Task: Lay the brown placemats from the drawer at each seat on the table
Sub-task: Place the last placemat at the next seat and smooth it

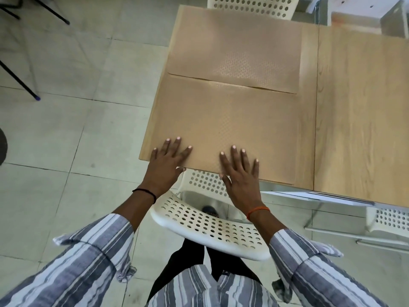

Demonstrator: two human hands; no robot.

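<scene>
Floor [66,120]: pale tiles fill the left half of the frame; I read this as the open room for stepping round to other seats.
Table [354,111]: light wood, upper right to centre; its near corner sits at centre left, and a seam runs down it right of the mats.
Near placemat [221,129]: brown, centre of frame, flat on the table; its lower edge overhangs the table edge slightly (I judge it needs a small push away from me).
Far placemat [234,47]: brown, upper centre, before the far chair [250,5]; its near edge slightly overlaps the near placemat.
Near chair [210,227]: white, perforated, lower centre, tucked between me and the table edge.
Left hand [166,162]: open and flat, fingers spread, palm pressing the mat's lower left corner, gripping nothing.
Right hand [241,173]: likewise released, flat on the mat's lower edge.
Step in hand: squaring and smoothing. I would slide with both palms evenly, keeping the lower edge parallel to the table edge.
</scene>
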